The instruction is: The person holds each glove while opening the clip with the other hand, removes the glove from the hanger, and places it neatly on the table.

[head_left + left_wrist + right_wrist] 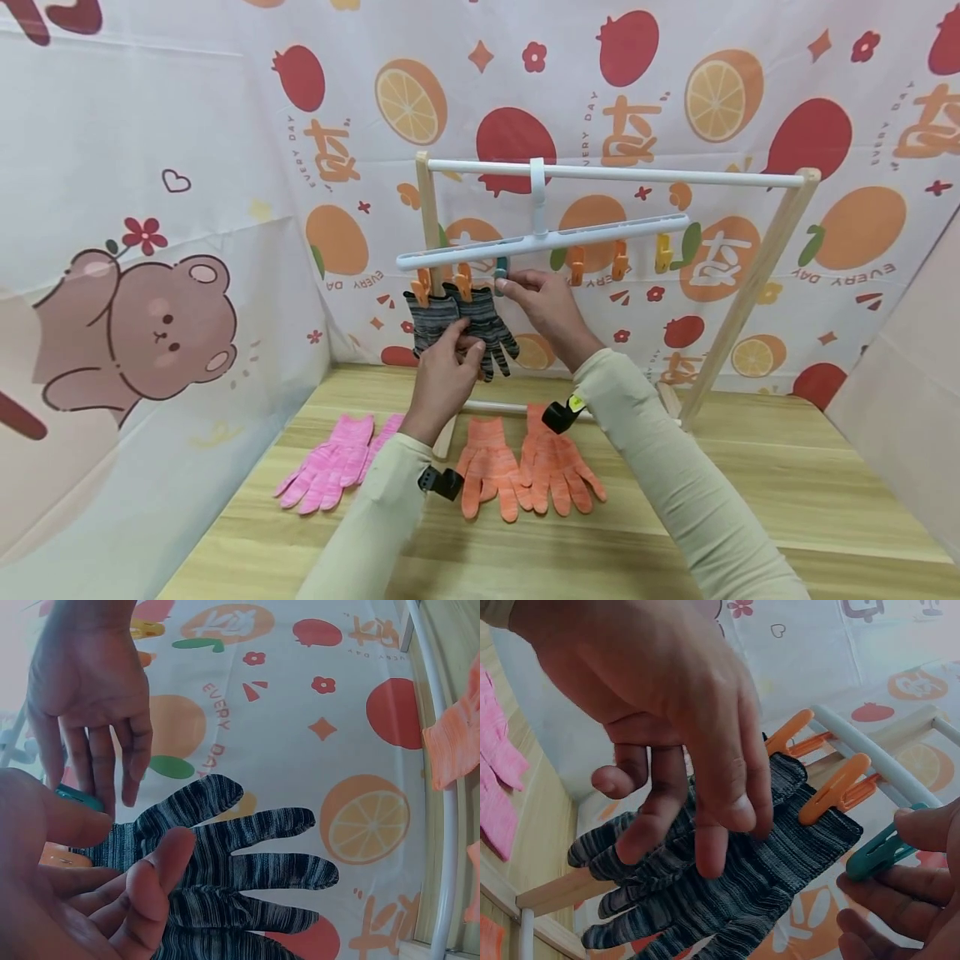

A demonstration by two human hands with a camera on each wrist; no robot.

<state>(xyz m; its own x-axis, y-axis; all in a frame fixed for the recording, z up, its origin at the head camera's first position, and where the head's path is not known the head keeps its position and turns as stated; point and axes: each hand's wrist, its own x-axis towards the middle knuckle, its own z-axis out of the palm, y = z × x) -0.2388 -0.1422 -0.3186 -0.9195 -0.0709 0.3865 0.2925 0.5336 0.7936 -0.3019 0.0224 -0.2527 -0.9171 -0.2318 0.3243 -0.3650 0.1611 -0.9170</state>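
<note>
Two dark grey striped knit gloves (487, 321) hang side by side, cuffs up, from orange clips (463, 283) under a pale blue hanger (592, 238). My right hand (551, 304) pinches a teal clip (877, 853) on the hanger between thumb and fingers, just beside the right glove's cuff. In front of the gloves, my left hand (447, 371) has its fingers loosely bent, fingertips right at the knit below the cuffs. The right wrist view shows the left fingers (712, 847) overlapping the glove fabric. Part of the left glove is hidden behind this hand.
The hanger hooks over the white bar (660, 173) of a wooden rack. Further right on it hang orange clips (620, 260) and a yellow clip (663, 253). Pink gloves (337, 462) and orange gloves (491, 467) lie on the wooden table (787, 500). A printed cloth stands behind.
</note>
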